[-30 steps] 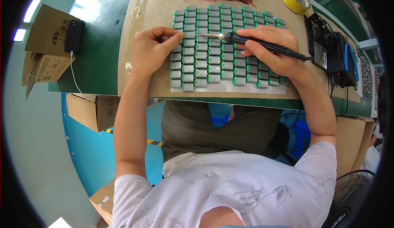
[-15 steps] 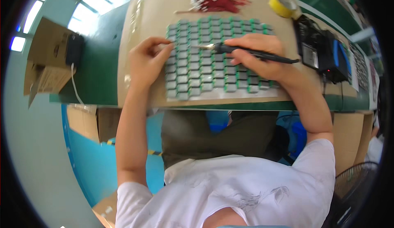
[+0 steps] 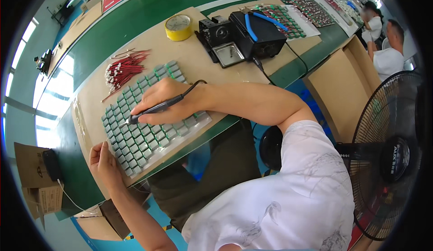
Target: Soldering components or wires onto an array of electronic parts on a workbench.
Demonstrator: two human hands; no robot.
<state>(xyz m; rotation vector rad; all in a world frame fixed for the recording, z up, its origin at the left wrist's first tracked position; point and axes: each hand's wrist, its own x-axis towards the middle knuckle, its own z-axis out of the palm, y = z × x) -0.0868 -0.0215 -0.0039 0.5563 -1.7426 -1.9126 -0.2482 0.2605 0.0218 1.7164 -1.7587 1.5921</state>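
The right hand point(image 3: 168, 96) holds the soldering iron point(image 3: 154, 109) like a pen, tip down over the left part of the grey-and-green blocks point(image 3: 131, 141), probably for fine aim; the blocks lie in close rows along the bench's point(image 3: 82, 178) front edge, perhaps for easy reach; the left hand point(image 3: 106, 161) is just beside their left side, thumb and finger close together (whether they pinch anything, I cannot tell); the red wires point(image 3: 126, 70) lie farther from that edge, seemingly handy yet clear of the iron.

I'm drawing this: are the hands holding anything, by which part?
The right hand grips a soldering iron by its black handle. Whether the left hand holds anything cannot be told.
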